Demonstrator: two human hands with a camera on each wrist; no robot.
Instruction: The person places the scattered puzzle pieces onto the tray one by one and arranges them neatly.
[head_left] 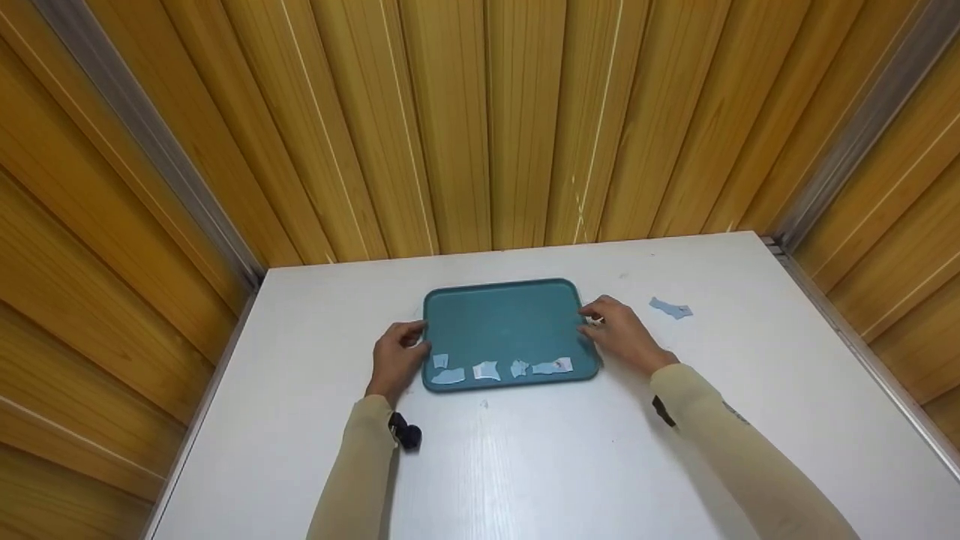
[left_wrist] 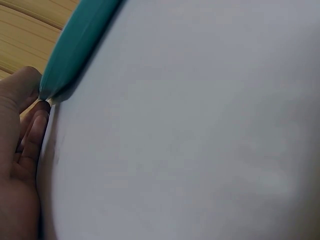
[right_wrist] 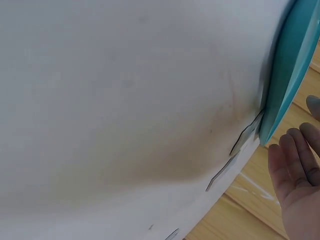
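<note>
A teal tray (head_left: 504,322) lies on the white table. Along its near side sit several light blue torn paper pieces (head_left: 487,370). My left hand (head_left: 394,358) pinches the tray's left rim, thumb above and fingertips at the edge; the left wrist view shows this hand (left_wrist: 22,135) against the rim. My right hand (head_left: 624,336) is at the tray's right rim, with thumb and fingertips apart. In the right wrist view its fingers (right_wrist: 292,160) look fairly straight beside the tray's edge (right_wrist: 285,75), holding nothing visible.
Another light blue paper piece (head_left: 671,308) lies on the table to the right of the tray. Thin flat pieces (right_wrist: 247,132) show near the tray in the right wrist view. Wood-patterned panels (head_left: 487,135) rise behind the white table (head_left: 480,465) and at both sides.
</note>
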